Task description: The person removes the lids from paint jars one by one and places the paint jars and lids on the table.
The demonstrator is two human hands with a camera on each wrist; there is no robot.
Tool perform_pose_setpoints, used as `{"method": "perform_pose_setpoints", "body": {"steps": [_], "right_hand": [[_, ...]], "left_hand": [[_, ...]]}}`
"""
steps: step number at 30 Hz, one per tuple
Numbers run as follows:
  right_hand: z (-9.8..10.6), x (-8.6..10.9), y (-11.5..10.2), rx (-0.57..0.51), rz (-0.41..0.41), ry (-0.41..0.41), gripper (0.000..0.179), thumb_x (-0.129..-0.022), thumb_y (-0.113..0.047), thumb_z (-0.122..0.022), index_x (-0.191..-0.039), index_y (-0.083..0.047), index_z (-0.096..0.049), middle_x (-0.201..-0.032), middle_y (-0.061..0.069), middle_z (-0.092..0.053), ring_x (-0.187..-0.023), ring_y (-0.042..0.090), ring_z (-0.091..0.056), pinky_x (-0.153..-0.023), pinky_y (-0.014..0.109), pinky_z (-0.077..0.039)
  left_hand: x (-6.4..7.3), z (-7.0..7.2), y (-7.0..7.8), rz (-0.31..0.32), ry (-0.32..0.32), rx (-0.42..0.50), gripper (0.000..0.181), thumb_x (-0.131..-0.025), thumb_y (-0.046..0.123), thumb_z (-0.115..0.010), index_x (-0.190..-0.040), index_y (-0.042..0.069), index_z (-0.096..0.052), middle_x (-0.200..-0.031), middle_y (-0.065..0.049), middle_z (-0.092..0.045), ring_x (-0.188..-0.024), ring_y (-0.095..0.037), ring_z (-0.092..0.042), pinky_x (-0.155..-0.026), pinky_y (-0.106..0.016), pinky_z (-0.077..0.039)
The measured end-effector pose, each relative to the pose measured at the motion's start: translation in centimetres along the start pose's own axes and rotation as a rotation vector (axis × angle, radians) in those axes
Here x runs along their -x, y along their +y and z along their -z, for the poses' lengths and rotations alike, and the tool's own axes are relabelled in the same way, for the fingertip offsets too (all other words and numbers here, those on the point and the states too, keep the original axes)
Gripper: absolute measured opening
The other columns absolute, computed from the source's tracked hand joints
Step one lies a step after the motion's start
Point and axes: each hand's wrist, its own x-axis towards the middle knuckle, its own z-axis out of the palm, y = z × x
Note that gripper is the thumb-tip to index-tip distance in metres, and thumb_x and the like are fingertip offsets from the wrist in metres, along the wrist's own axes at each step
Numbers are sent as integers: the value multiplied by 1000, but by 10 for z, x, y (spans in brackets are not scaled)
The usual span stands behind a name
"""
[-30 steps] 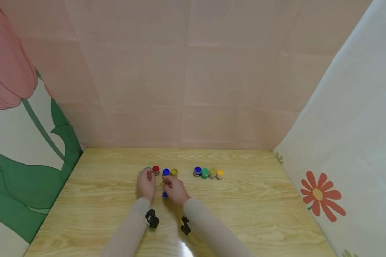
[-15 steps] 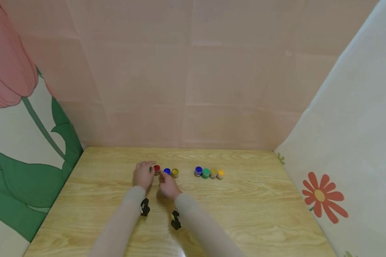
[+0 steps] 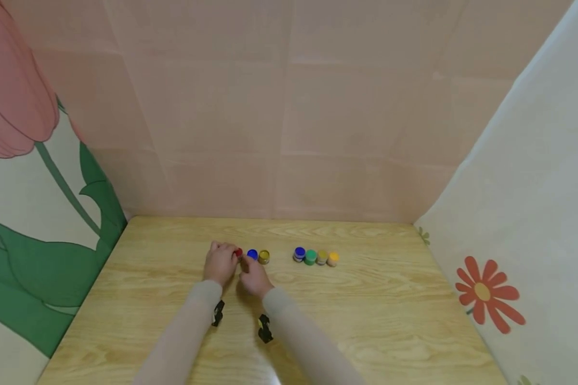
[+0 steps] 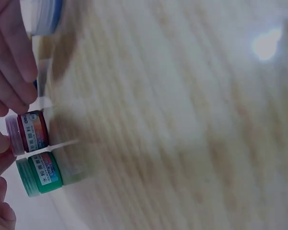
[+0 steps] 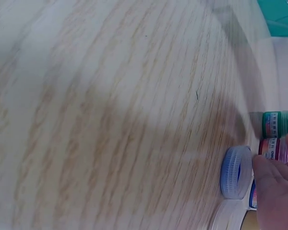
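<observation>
In the head view my left hand (image 3: 220, 263) reaches to a small red paint jar (image 3: 238, 252), thumb and finger at its lid. A green paint jar (image 4: 44, 172) stands against the red one in the left wrist view; the left hand hides it from the head camera. My right hand (image 3: 255, 277) has its nearly straight fingers at the red jar's other side. Partly behind it is a blue paint jar (image 3: 252, 254), with a yellow paint jar (image 3: 264, 257) beside that. Near the right fingers lies a ribbed, bluish clear lid (image 5: 236, 172).
Farther right stand a dark blue jar (image 3: 299, 254), a green jar (image 3: 310, 257), an olive jar (image 3: 322, 258) and an orange jar (image 3: 333, 260), side by side. They share a wood-grain table (image 3: 390, 310), with a pink cloth (image 3: 279, 133) hanging behind its back edge.
The left hand has moved farther back and then right, to the red jar. My right hand has shifted slightly left and back toward it, now covering a blue-topped thing on the table.
</observation>
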Motion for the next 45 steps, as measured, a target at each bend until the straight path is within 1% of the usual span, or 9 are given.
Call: {"method": "perform_pose_setpoints", "body": {"steps": [3, 6, 12, 16, 22, 28, 33, 38, 45], "right_hand": [[3, 3, 2, 2, -12, -15, 57, -87, 6, -54, -144, 12, -46, -140, 27, -55, -132, 39, -53, -113, 49, -42], [7, 6, 3, 15, -33, -34, 53, -91, 5, -54, -144, 10, -48, -140, 25, -57, -131, 38, -53, -112, 49, -43], [18, 9, 10, 44, -49, -50, 45, -97, 5, -52, -142, 7, -52, -137, 21, -61, -130, 35, -56, -111, 47, -45], [25, 8, 12, 67, -60, -75, 40, -102, 1, -49, -141, 3, -55, -139, 16, -61, -131, 31, -55, -111, 45, -45], [25, 4, 15, 112, -30, -75, 34, -102, -1, -52, -134, 1, -62, -131, 14, -66, -124, 29, -61, -105, 43, -51], [23, 4, 20, 51, -35, -52, 29, -100, -2, -59, -129, -1, -64, -120, 12, -71, -113, 27, -66, -98, 41, -55], [24, 6, 21, 0, -30, -43, 24, -99, -2, -63, -122, -2, -67, -116, 11, -72, -108, 26, -68, -95, 39, -57], [23, 6, 25, -20, -27, -15, 21, -98, -5, -66, -119, -4, -69, -113, 8, -74, -105, 23, -69, -94, 37, -57], [18, 0, 34, 34, -10, 28, 21, -96, -15, -72, -116, -8, -71, -107, 3, -75, -99, 18, -70, -88, 33, -58]], "left_hand": [[5, 1, 1, -54, 23, 8, 10, -89, 6, -72, -97, 2, -74, -100, -13, -74, -93, -32, -55, -82, -44, -50], [11, 2, 2, -67, 21, 38, 11, -89, 8, -73, -98, 1, -73, -101, -14, -73, -94, -33, -55, -83, -44, -50], [20, -2, -3, -68, -35, 117, 19, -90, 14, -78, -105, 4, -72, -105, -11, -70, -101, -30, -55, -92, -44, -50], [24, -3, -7, -19, -101, 245, 24, -89, 14, -79, -110, 5, -69, -111, -11, -65, -106, -30, -54, -97, -44, -51], [28, -4, -10, 31, -139, 444, 25, -89, 2, -77, -112, 3, -66, -111, -13, -58, -91, -21, -61, -79, -33, -57], [31, -4, -12, 105, -189, 596, 38, -90, -3, -74, -125, -4, -59, -116, -18, -61, -102, -30, -67, -89, -39, -59], [35, -4, -15, 178, -228, 631, 41, -90, -3, -74, -127, -7, -58, -115, -19, -67, -105, -34, -66, -94, -45, -57], [35, -8, -19, 171, -235, 628, 36, -89, 0, -76, -123, -3, -64, -117, -17, -68, -107, -32, -67, -96, -44, -55], [35, -14, -24, 151, -211, 636, 33, -88, 1, -77, -119, -3, -67, -111, -16, -70, -103, -32, -68, -92, -41, -57]]}}
